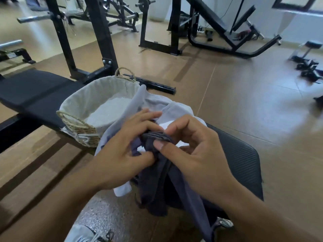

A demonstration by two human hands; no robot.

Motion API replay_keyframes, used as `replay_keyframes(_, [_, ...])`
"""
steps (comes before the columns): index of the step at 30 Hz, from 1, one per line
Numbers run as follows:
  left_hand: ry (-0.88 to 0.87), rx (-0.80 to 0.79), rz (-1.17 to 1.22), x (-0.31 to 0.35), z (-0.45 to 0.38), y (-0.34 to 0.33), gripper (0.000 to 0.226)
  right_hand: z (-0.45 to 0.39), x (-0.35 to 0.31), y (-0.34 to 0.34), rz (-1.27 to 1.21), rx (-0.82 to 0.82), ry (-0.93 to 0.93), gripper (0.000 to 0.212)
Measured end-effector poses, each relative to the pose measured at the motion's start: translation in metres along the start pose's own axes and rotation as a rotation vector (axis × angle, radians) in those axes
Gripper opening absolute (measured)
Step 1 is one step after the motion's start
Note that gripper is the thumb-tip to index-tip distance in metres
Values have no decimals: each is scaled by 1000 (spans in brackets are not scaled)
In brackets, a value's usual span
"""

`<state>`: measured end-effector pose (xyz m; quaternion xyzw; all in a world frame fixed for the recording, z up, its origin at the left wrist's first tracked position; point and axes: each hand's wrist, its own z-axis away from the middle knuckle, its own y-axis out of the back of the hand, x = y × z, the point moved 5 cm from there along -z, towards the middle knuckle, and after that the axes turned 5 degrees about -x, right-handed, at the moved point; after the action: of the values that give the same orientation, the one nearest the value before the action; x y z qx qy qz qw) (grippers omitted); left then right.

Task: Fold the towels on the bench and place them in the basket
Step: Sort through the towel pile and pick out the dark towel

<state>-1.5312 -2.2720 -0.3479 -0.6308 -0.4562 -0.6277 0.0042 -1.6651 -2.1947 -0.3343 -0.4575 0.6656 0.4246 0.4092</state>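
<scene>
No writing showed that I could read. My left hand [122, 152] and right hand [190, 151] both pinched the bunched edge of a dark grey towel [157, 186], limp and hanging over pale towels [176, 109] on the black bench [239, 159], just beside the cloth-lined woven basket [83, 128].

A: How much of the dark towel [162, 186] shows?

B: Its lower end runs off the bottom edge, and the right hand [195, 154] covers part of its top fold.

A: And the pale towels [157, 103]?

B: Mostly under both hands; I cannot count them. They hide the basket [83, 105]'s near-right rim.

A: The bench [31, 88]?

B: Cut by the left edge.

A: The shoes [87, 233]?

B: Cropped at the bottom, blurred.
</scene>
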Motion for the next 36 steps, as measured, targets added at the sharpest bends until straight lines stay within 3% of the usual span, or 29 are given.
replay_keyframes(2, [-80, -29, 26, 10, 5, 8, 27, 0, -11, 12, -150, -87, 27, 16])
replay_keyframes(6, [-35, 40, 167, 18, 16, 20, 36, -4, -11, 32, -445, -146, -52, 14])
replay_keyframes(12, [34, -74, 517, 31, 28, 26, 48, 3, -8, 29, -428, -224, -177, 15])
replay_keyframes(17, [232, 244, 132, 0, 21, 28, 41, -1, 17, 33, -163, 3, -279, 14])
replay_keyframes(23, [239, 172, -177, -13, 21, 26, 58, -4, 24, 29, -41, 9, -232, 18])
replay_keyframes(26, [112, 172, -339, -3, 18, 21, 62, -3, 23, 21, -18, -65, -199, 19])
replay_keyframes(32, [-17, 123, -376, 1, 9, 10, 38, 0, 30, 16, -50, -137, -217, 22])
replay_keyframes(36, [39, 105, -266, 0, 9, 10, 25, 6, 46, 17, 41, -289, -328, 27])
